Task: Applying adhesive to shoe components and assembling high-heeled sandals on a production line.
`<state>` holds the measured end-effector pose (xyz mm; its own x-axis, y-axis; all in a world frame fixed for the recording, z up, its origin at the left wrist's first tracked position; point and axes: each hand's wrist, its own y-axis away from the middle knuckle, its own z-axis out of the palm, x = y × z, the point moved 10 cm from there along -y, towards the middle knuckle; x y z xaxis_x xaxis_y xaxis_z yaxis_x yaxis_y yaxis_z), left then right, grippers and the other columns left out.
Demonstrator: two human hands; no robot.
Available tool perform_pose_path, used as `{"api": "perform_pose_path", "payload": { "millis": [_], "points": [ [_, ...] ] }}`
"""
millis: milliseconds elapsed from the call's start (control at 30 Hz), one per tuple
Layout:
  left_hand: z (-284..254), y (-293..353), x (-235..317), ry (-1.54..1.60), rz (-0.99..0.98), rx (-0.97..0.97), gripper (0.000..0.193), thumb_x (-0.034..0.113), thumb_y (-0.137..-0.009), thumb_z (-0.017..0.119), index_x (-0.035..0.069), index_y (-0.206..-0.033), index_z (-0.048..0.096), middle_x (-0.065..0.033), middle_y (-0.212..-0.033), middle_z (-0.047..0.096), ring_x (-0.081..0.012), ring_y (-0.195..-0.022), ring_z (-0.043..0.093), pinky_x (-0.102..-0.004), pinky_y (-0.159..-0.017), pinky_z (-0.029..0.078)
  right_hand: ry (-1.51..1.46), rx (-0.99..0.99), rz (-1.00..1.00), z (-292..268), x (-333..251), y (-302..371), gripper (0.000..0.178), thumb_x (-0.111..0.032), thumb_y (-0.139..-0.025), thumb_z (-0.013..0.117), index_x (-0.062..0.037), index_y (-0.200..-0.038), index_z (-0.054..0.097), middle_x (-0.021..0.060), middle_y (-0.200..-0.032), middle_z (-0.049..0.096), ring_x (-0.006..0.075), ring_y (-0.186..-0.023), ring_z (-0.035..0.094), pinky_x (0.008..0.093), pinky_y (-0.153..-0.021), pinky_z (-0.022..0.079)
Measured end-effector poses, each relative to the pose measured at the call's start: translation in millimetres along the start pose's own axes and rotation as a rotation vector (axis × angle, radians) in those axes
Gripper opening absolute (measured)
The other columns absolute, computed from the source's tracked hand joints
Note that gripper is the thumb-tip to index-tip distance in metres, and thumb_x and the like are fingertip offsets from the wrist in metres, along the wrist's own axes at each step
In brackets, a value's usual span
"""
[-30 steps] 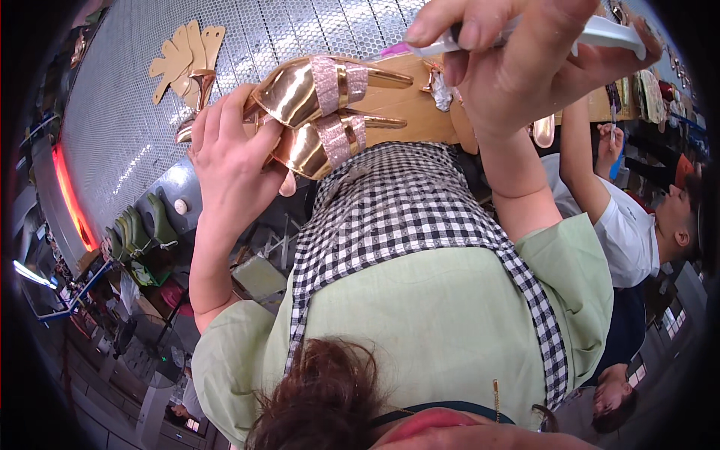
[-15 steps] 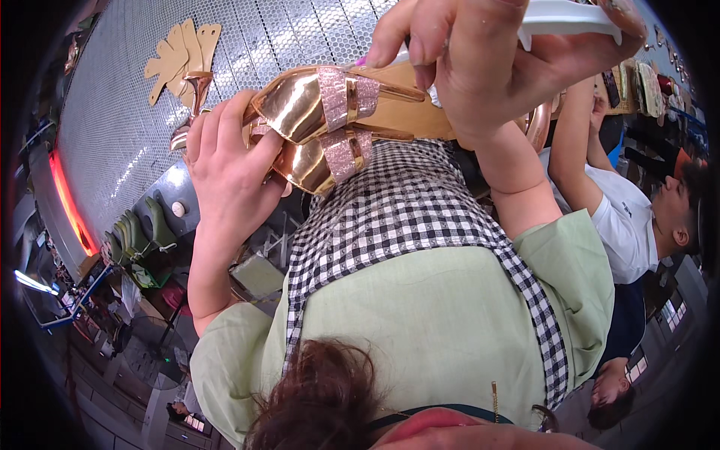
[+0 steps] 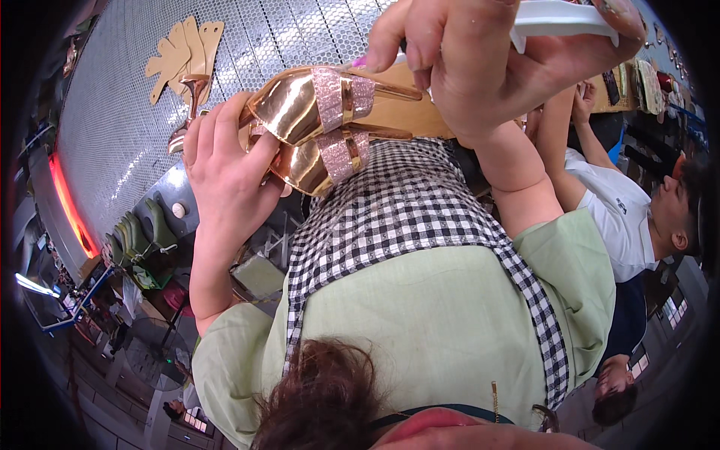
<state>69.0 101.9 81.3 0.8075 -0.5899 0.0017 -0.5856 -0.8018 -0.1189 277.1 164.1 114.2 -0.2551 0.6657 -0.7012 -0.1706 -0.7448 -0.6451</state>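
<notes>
My left hand [image 3: 229, 165] is wrapped around the rounded end of a shiny gold sandal [image 3: 285, 109] with pink glitter bands. Below it, a matching gold sandal [image 3: 304, 169] lies close against the first, near my apron. My right hand [image 3: 480, 71] is closed above the tan, sole-like surface [image 3: 409, 116] beside the bands, its fingertips bent down near the upper sandal's edge. Across its palm lies a white plastic piece [image 3: 566, 19], shaped like a handle with small prongs. Whatever the pinched fingertips hold is mostly hidden.
Tan flat cut-outs [image 3: 184, 56] lie fanned on the patterned tabletop [image 3: 120, 105]. A rose-gold heel [image 3: 195, 90] shows beside my left hand. Green shoe forms [image 3: 142, 229] stand at the left. A co-worker in a white shirt [image 3: 611, 214] is close on the right.
My right fingertips have shifted slightly left along the upper sandal. Both sandals and my left hand have moved a little left. At the right, the co-worker's arms have moved.
</notes>
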Motion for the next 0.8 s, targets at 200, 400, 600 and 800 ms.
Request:
{"api": "perform_pose_path", "payload": {
  "millis": [200, 400, 600, 800],
  "points": [
    [0, 0, -2, -0.014, -0.003, -0.012, 0.036, 0.018, -0.064, 0.076, 0.013, -0.099, 0.073, -0.0123, -0.13, 0.056, -0.033, -0.117, 0.054, -0.0472, -0.1, 0.038, 0.01, -0.061, 0.043, 10, -14, -4, 0.055, -0.011, -0.105, 0.044, -0.0301, -0.135, 0.002, 0.0053, -0.054, 0.054, 0.0134, -0.039, 0.053, 0.036, -0.039, 0.053],
    [1, 2, -2, -0.015, -0.009, -0.011, 0.034, 0.019, -0.065, 0.077, 0.012, -0.098, 0.073, -0.0125, -0.13, 0.056, -0.0331, -0.117, 0.054, -0.0471, -0.1, 0.038, -0.532, -0.142, 0.406, 10, 32, 20, 0.026, -0.028, -0.108, 0.041, -0.0036, -0.107, 0.051, 0.0091, -0.062, 0.056, 0.0196, -0.058, 0.058, 0.0412, -0.063, 0.054],
    [0, -1, -2, -0.012, -0.009, 0.003, 0.033, 0.02, -0.068, 0.077, 0.012, -0.099, 0.073, -0.0125, -0.129, 0.057, -0.0327, -0.116, 0.055, -0.047, -0.1, 0.038, -0.444, -0.386, 0.333, 21, 28, 20, 0.038, -0.028, -0.107, 0.047, -0.0009, -0.082, 0.056, 0.0104, -0.067, 0.058, 0.0229, -0.065, 0.06, 0.0428, -0.07, 0.053],
    [3, 0, -3, -0.009, -0.019, -0.011, 0.033, 0.019, -0.068, 0.077, 0.012, -0.1, 0.073, -0.0125, -0.128, 0.057, -0.0325, -0.116, 0.055, -0.047, -0.099, 0.038, -0.326, -0.315, 0.354, 10, 28, 23, 0.041, -0.027, -0.107, 0.046, -0.0015, -0.076, 0.056, 0.0111, -0.067, 0.058, 0.0225, -0.064, 0.06, 0.0414, -0.068, 0.053]
  ]
}}
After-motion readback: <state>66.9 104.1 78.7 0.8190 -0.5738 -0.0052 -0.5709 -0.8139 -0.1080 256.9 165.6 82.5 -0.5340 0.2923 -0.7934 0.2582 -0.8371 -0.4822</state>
